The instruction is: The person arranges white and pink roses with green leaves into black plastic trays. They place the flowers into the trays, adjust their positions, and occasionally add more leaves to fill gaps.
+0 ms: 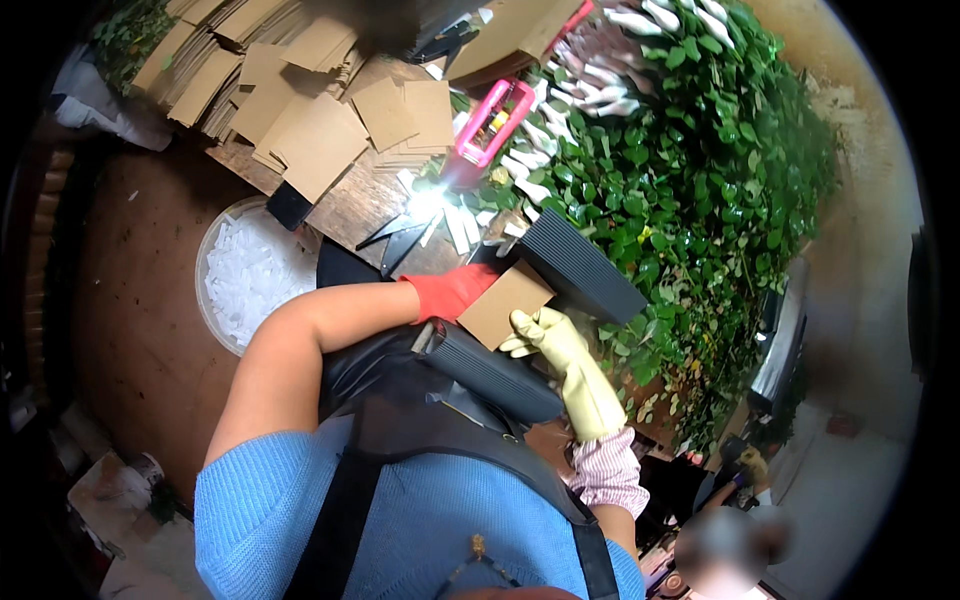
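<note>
My left hand [448,292], in a red rubber glove, is against a square cardboard piece [502,303]; its fingers are mostly hidden behind it. My right hand [550,340], in a pale yellow glove, grips the cardboard's lower right edge with bent fingers. The piece lies between two long dark ridged pads [583,265], the nearer one [490,380] along my lap. Just beyond my left hand, black scissor-like blades [395,240] and white strips [462,228] lie on a wooden table [345,208] under a bright glare.
Cardboard stacks [310,145] cover the table's back left. A pink-handled holder [492,125] stands near leafy stems [700,170] with white-wrapped ends, heaped at right. A tub of white pieces [240,280] sits at left. A co-worker's gloved hand [750,465] shows at lower right.
</note>
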A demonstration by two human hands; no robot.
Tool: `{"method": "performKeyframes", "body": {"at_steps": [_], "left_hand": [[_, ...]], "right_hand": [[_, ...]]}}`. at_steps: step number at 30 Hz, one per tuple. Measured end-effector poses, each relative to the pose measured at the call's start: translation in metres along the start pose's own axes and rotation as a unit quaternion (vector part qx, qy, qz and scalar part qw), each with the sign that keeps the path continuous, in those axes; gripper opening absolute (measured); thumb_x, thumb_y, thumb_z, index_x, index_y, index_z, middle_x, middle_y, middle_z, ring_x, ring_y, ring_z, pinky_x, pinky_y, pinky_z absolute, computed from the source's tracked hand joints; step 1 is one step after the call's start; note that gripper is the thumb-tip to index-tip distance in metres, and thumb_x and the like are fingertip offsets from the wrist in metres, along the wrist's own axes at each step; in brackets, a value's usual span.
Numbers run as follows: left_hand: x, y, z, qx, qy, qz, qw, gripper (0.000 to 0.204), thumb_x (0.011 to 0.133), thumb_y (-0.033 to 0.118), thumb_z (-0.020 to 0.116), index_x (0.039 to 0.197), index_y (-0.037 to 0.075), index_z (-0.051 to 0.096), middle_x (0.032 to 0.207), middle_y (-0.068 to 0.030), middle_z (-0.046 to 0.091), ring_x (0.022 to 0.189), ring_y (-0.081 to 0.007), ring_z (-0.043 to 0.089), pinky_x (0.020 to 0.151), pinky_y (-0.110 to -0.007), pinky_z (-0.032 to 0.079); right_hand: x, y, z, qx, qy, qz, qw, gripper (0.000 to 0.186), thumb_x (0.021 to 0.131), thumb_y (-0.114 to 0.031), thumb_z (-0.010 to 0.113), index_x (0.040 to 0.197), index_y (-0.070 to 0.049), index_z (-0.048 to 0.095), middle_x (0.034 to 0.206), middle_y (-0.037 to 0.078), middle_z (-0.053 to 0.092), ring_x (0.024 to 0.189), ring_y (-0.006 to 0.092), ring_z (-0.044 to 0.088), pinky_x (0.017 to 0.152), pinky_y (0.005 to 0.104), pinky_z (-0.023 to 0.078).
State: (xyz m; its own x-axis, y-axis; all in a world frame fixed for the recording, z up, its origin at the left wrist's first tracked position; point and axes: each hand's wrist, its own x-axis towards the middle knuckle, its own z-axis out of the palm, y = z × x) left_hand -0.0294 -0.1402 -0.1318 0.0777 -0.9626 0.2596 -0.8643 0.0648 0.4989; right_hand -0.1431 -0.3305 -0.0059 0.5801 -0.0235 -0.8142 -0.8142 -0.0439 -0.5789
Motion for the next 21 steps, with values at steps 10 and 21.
{"method": "performKeyframes", "body": {"at_steps": [10, 21], "left_hand": [[-0.073, -0.011, -0.100, 0.099, 0.044, -0.060, 0.992, 0.056, 0.088, 0.022, 0.069, 0.140, 0.003, 0.059, 0.147, -0.0170, 0.058, 0.127, -0.0356, 0.061, 0.106, -0.047, 0.050], [0.003, 0.004, -0.057, -0.007, -0.065, -0.013, 0.998, 0.021, 0.084, 0.016, 0.071, 0.103, 0.006, 0.069, 0.105, -0.0114, 0.066, 0.101, -0.0354, 0.066, 0.081, -0.046, 0.059]], "right_hand": [[0.061, 0.021, -0.008, -0.073, -0.097, 0.028, 0.992, 0.042, 0.109, -0.038, 0.059, 0.123, 0.002, 0.062, 0.089, 0.016, 0.077, 0.077, 0.0229, 0.077, 0.066, 0.0322, 0.062], [0.014, -0.026, 0.010, -0.342, 0.002, 0.103, 0.934, 0.053, 0.105, -0.054, 0.053, 0.113, -0.006, 0.073, 0.075, 0.013, 0.076, 0.070, 0.0255, 0.076, 0.067, 0.0410, 0.060]]}}
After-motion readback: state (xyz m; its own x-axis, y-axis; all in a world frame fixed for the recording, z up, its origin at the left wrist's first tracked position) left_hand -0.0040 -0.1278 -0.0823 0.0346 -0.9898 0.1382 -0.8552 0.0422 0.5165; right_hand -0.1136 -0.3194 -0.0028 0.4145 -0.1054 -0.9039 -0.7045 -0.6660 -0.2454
